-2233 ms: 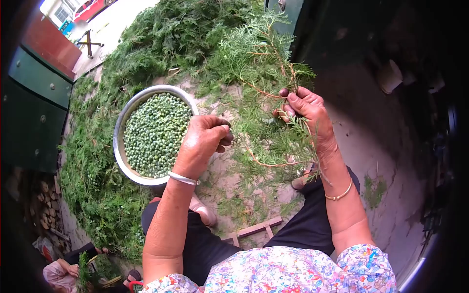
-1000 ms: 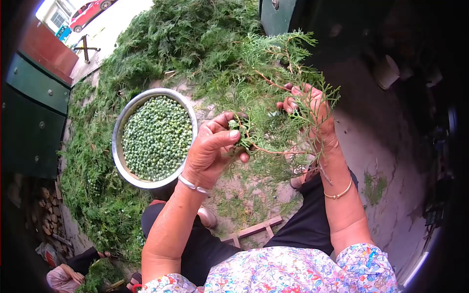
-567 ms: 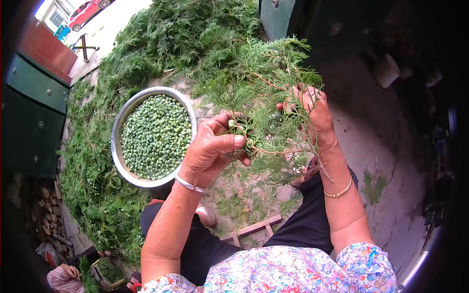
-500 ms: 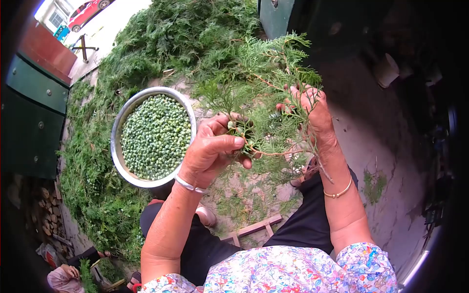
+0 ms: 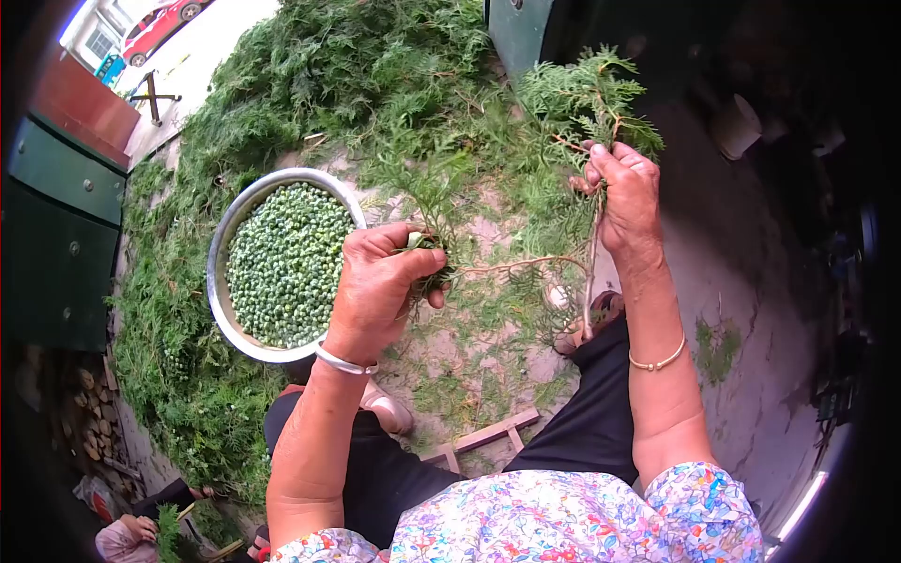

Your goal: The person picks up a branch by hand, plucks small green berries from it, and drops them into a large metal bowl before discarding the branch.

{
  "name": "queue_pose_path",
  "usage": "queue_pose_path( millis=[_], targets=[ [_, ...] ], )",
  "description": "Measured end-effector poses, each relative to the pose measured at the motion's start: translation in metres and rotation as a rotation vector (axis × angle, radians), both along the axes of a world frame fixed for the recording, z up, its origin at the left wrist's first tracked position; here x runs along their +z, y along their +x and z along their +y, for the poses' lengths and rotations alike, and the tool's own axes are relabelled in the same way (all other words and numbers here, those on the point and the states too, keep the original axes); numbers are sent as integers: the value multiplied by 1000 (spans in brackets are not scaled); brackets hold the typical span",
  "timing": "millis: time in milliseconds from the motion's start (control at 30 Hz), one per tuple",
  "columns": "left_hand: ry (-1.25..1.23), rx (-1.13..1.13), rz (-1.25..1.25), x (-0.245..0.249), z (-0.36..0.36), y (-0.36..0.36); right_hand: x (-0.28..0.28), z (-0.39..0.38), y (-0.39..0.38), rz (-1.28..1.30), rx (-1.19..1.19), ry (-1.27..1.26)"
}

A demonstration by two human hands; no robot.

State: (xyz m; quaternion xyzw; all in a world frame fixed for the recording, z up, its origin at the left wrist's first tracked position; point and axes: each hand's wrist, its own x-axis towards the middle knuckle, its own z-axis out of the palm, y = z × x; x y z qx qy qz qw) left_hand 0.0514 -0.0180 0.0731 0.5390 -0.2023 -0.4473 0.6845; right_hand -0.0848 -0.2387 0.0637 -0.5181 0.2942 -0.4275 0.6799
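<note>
My right hand (image 5: 627, 202) is closed round the stem of a leafy conifer branch (image 5: 589, 92); its green tip rises above the fist and the bare stem hangs below. My left hand (image 5: 375, 286) is shut on a side twig (image 5: 507, 266) of that branch, with a few green cones and foliage bunched in the fingers. The twig runs straight between both hands. Just left of my left hand stands a metal basin (image 5: 217, 291), filled with small round green cones (image 5: 286, 267).
Cut conifer branches (image 5: 347, 70) are heaped behind and left of the basin. Between my feet is a wooden frame (image 5: 483, 434). Green metal panels (image 5: 70, 178) stand at the left. Another person's hand (image 5: 141, 527) shows at lower left, near stacked firewood (image 5: 94, 413).
My hands have moved apart, the left one leftward toward the basin and the right one slightly rightward. The branch now stands more upright, and its side twig is stretched out.
</note>
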Motion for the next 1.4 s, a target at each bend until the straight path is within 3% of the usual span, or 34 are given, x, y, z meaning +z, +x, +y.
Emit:
queue_pose_path(
  millis=[33,100,233,300,367,433,567,633,733,833,967,1100,1233,1400],
  targets=[
    [0,-2,1,-1,0,0,1,-3,-1,-8,-56,-6],
    [77,11,-262,-6,0,0,-1,-10,-9,83,-104,-115],
    [129,35,-393,-13,-4,-3,-4,-15,-13,137,-238,-190],
    [42,62,-34,-7,-5,-3,-1,-17,-16,46,-283,-143],
    [84,48,-46,-2,-6,1,4,-19,-17,39,-375,-198],
    [130,-160,-31,6,-5,0,4,-23,-22,59,-406,-166],
    [172,-342,-50,3,-3,-4,-3,-35,-28,5,-413,-36],
    [89,-353,-32,-9,0,-3,-2,-42,-32,-14,-444,-23],
    [37,-337,355,-12,3,-12,1,-45,-39,-27,-446,-1],
    [-6,-308,449,-14,-2,-25,-1,-47,-42,-17,-429,-19],
    [-67,-312,387,-20,-13,-24,3,-34,-37,64,-335,-33],
    [-140,-124,448,-26,-18,-20,7,-25,-33,52,-279,29],
    [-152,-75,439,-33,-23,-16,6,-23,-31,77,-257,0],
    [-144,-258,249,-29,-25,-8,8,-18,-32,119,-206,2]
  ],
)
